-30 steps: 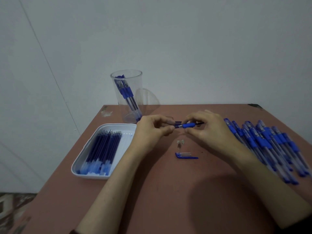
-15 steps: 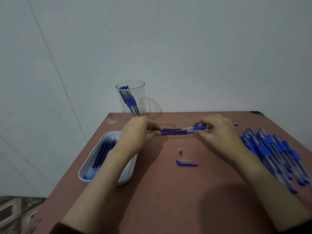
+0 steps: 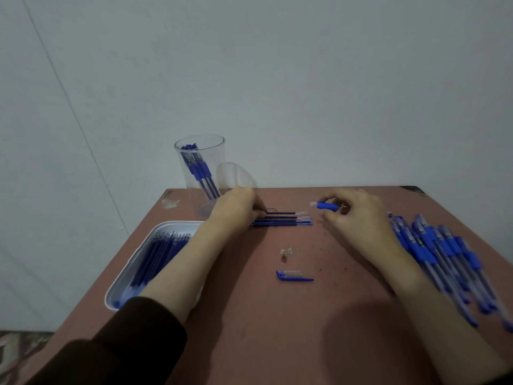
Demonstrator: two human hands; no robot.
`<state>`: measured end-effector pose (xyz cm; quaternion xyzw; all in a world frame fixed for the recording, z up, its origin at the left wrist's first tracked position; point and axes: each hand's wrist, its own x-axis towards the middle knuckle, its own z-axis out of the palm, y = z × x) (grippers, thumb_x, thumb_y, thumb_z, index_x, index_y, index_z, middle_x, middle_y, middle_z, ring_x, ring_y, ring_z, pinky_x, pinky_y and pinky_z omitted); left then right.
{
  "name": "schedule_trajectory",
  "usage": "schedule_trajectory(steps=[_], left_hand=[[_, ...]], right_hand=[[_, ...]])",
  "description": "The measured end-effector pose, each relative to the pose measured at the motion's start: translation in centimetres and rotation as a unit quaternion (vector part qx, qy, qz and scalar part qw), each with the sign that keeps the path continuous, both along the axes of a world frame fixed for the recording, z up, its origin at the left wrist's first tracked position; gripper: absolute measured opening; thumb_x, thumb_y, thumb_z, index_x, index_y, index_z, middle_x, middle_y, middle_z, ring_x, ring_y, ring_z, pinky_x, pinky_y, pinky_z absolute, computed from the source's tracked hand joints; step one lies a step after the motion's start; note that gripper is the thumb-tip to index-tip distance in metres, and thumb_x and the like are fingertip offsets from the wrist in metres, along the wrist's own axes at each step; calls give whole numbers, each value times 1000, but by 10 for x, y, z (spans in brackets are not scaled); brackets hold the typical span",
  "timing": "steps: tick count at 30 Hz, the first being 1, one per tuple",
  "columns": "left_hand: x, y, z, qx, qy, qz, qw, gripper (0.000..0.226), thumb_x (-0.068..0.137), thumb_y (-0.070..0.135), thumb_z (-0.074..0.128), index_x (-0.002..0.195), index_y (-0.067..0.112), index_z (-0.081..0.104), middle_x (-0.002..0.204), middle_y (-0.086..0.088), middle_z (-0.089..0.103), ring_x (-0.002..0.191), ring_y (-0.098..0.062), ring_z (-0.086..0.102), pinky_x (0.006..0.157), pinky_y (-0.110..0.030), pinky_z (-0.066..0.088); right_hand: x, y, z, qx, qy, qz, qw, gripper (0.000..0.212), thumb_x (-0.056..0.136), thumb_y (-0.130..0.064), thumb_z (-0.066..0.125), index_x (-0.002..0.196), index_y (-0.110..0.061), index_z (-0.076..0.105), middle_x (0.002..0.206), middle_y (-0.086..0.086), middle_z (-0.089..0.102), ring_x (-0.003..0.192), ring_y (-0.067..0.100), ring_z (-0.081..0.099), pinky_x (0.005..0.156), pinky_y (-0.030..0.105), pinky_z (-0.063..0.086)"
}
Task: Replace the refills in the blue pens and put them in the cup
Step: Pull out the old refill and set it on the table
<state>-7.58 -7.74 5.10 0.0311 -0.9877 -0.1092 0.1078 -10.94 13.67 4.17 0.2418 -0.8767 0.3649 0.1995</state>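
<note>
At table point(image 3: 249, 329) centre: your right hand point(image 3: 358, 218) pinches a blue grip section point(image 3: 328, 206); your left hand point(image 3: 236, 212) covers the ends of loose refills point(image 3: 281, 219), its grip untellable. The cup point(image 3: 200, 173) stands behind. Likely risk: round refills rolling or mixing spent with fresh; small tip parts point(image 3: 286, 252) easily lost.

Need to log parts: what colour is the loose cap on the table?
The cap is blue and clear; head view.
</note>
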Motion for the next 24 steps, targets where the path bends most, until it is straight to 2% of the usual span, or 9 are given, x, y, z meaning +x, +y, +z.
schedule_trajectory(steps=[3, 8, 13, 16, 20, 24], left_hand=[[-1, 0, -4, -19, -8, 3, 1000, 22, 89, 20, 62, 108, 20, 73, 103, -8, 70, 95, -26, 63, 75, -32, 45], [-3, -5, -9, -31, 5, 1, 1000, 23, 91, 19, 60, 111, 19, 72, 104, -6, 71, 98, -23, 62, 81, -34, 48], [-4, -7, -12, -17, 6, -4, 1000, 23, 90, 19, 60, 110, 18, 72, 105, -7, 71, 99, -24, 62, 82, -34, 47], [2, -7, -11, 21, 23, 0, 1000, 25, 91, 20, 60, 113, 15, 70, 107, -8, 71, 101, -23, 62, 85, -32, 47], [29, -15, -2, 74, 61, 19, 995, 22, 91, 23, 60, 108, 15, 72, 101, -3, 72, 92, -16, 63, 80, -25, 45], [72, -35, 7, 98, 89, 59, 990, 17, 90, 25, 62, 96, 16, 75, 86, -1, 70, 81, -15, 63, 75, -27, 49]], right_hand=[[0, -1, -1, 10, -3, 5, 1000, 14, 78, -14, 68, 83, -27, 72, 79, -9, 67, 77, 13, 58, 72, 34, 49], [1, -2, -2, 14, -2, 20, 1000, 10, 80, -18, 70, 82, -28, 71, 76, -13, 66, 74, 9, 55, 67, 28, 43], [5, -6, -3, 33, -12, 25, 999, 10, 81, -20, 70, 85, -29, 70, 76, -13, 65, 77, 10, 54, 69, 29, 44], [10, -10, -4, 39, -9, 35, 999, 9, 82, -22, 69, 88, -27, 71, 78, -12, 66, 75, 9, 55, 70, 30, 44], [21, -20, -8, 4, -20, 78, 997, 7, 83, -25, 68, 90, -28, 71, 73, -14, 63, 67, 1, 52, 65, 26, 42], [36, -31, -12, 24, -23, 142, 989, 10, 85, -30, 67, 94, -27, 72, 72, -16, 63, 62, -1, 51, 64, 24, 40]])
